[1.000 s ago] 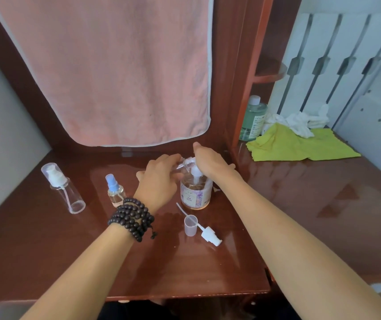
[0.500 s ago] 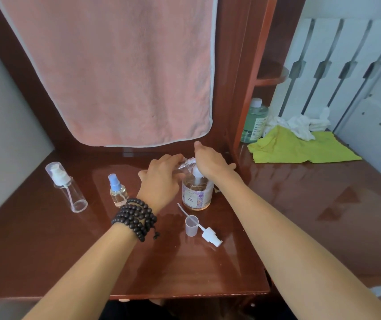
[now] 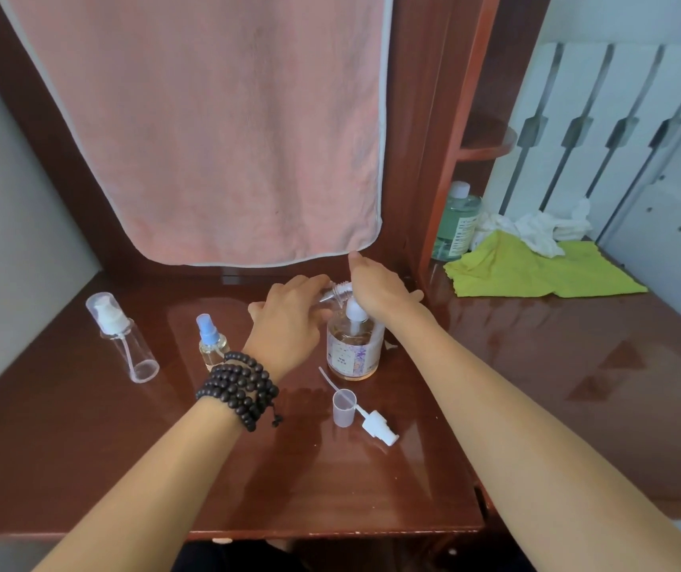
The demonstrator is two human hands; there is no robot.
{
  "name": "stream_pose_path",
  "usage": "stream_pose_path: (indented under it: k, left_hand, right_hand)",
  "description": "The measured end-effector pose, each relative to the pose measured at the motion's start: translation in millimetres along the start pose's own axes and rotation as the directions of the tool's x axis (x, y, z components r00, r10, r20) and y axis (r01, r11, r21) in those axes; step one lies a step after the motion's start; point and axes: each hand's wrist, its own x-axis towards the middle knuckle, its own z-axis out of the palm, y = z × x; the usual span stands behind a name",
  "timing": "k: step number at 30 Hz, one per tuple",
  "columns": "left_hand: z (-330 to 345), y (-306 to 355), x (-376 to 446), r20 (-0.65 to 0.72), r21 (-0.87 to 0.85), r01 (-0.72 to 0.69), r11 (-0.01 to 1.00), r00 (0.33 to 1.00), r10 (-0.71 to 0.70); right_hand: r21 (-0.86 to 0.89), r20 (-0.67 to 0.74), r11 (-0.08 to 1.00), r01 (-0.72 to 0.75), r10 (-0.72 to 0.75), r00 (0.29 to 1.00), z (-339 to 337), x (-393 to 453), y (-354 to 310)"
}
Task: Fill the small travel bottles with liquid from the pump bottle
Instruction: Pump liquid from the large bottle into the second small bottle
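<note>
Logging progress: I'm judging the task as mid-way at best. Left hand [image 3: 289, 319] is gripping a small clear travel bottle [image 3: 332, 291], fingers curled round it, holding it tilted w/ its threaded neck toward the spout of the pump bottle [image 3: 355, 344]; whether liquid is flowing into it, can't tell, hands are covering the gap. Right hand [image 3: 375, 289] is resting on top of the pump head, palm down, fingers fairly straight, pressing rather than clamping as far as I'm seeing. Pump bottle is standing upright at centre of the wooden desk [image 3: 248, 480], just beyond the removed spray top [image 3: 378, 427] and its clear cap [image 3: 344, 407], which are lying near the front, touching or nearly so. I'm reading those as belonging to the bottle in hand, so recapping is left to do. Blue-capped spray bottle [image 3: 211, 342] is standing left of the left hand, capped, showing some pale liquid inside: prob. done. Far-left clear bottle [image 3: 124, 338] is wearing a white pump top under a clear cap and looking empty: prob. still to fill. Pump bottle appearance: clear plastic, squat, pale amber liquid approx. half to two-thirds up, floral label on front, white pump stem.
</note>
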Motion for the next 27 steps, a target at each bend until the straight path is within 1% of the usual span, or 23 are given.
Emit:
stream_pose_path:
  k: [5, 11, 16, 22, 24, 27]
  left_hand:
    - [5.7, -3.8, -2.9, 0.016, -0.006, 0.021, 1.0, 1.0, -0.021]
    - [-5.7, -0.3, 1.4, -0.004, -0.034, -0.007, 0.999, 1.0, 0.007]
    - [1.8, -0.4, -0.5, -0.019, -0.018, -0.002, 1.0, 1.0, 0.002]
    - [6.7, -2.4, -3.7, 0.003, -0.019, 0.029, 0.999, 1.0, -0.029]
    - [1.7, -3.9, -1.1, 0.001, -0.023, 0.012, 1.0, 1.0, -0.012]
    - [-5.3, -1.5, 3.5, 0.0, -0.026, -0.017, 1.0, 1.0, 0.017]
  right_hand:
    - [-0.034, -0.005, 0.999, -0.013, 0.013, 1.0, 6.9, -0.7, 2.4]
    - [0.034, 0.028, 0.999, 0.036, -0.037, 0.999, -9.6, -5.2, -4.9]
    - [0.025, 0.021, 1.0, 0.012, -0.013, 1.0, 0.0, 3.6, 1.4]
    - [-0.021, 0.001, 1.0, -0.008, 0.008, 1.0, 8.6, 4.4, 3.5]
    - [-0.032, 0.003, 0.999, 0.004, -0.004, 1.0, 1.2, -1.9, -1.1]
    - [-0.001, 0.021, 0.999, 0.044, -0.044, 0.999, -10.4, -4.9, -6.4]
